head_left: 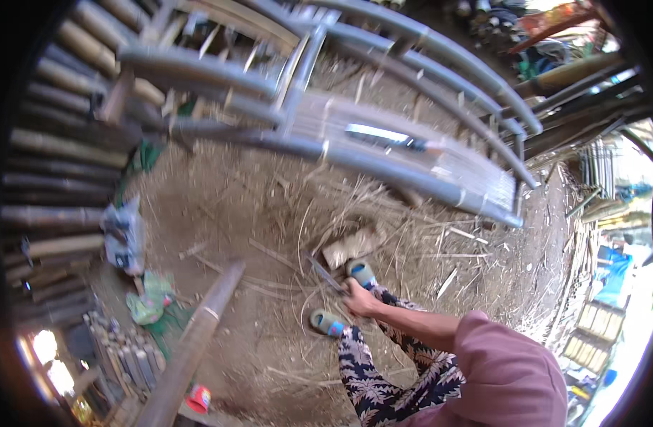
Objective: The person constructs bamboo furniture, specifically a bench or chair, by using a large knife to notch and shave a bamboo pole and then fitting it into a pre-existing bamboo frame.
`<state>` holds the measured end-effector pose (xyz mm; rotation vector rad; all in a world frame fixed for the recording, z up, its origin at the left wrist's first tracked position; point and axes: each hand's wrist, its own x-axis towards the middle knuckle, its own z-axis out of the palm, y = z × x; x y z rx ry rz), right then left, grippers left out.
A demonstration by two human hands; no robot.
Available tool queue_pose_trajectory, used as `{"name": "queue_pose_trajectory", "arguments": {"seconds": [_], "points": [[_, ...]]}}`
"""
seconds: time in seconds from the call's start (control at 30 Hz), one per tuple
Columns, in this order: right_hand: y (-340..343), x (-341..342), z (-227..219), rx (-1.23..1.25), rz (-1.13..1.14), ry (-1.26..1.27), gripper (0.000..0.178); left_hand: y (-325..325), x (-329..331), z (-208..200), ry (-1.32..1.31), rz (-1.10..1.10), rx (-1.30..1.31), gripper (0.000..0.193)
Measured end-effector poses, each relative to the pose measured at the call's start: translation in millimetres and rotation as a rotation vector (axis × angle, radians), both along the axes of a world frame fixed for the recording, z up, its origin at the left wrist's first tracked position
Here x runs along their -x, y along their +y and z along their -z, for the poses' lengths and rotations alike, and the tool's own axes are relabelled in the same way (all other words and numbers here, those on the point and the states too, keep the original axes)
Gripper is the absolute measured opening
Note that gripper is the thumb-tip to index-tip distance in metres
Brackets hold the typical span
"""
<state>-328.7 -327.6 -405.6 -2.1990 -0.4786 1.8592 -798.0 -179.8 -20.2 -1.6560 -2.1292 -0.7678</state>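
Note:
My right hand is closed on the handle of a long knife. Its dark blade points up and left, low over the ground beside my feet. Just past the blade lies a short, pale block of wood, close to my right sandal. My left hand is out of view. A thick bamboo pole slants up from the lower edge on the left; what supports its lower end is outside the picture.
A bamboo bench, blurred, spans the top, with a long shiny tool on its seat. Bamboo strips litter the dirt floor. Stacked bamboo poles, plastic bags and a red container stand left. More bamboo lies right.

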Motion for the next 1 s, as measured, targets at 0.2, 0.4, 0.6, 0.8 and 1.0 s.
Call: {"name": "queue_pose_trajectory", "arguments": {"seconds": [0.2,0.4,0.6,0.8,1.0], "points": [[-92,-235,-226,-0.152,-0.196,-0.238,0.037,21,-78,-13,-0.032,0.128,-0.023,0.041],[-108,-480,-179,-0.518,-0.3,-0.989,0.027,23,-168,-25,0.022,0.112,-0.009,0.039],[0,-696,-97,-0.369,-0.432,-1.124,0.028,12,-253,-40,0.051,0.02,0.03,0.038],[42,-780,15,-0.517,-0.476,-1.092,0.024,-5,-311,-67,0.103,-0.053,0.047,0.036],[44,-802,78,-0.254,-0.353,-1.093,0.027,-13,-331,-89,0.137,-0.059,0.058,0.034]]}}
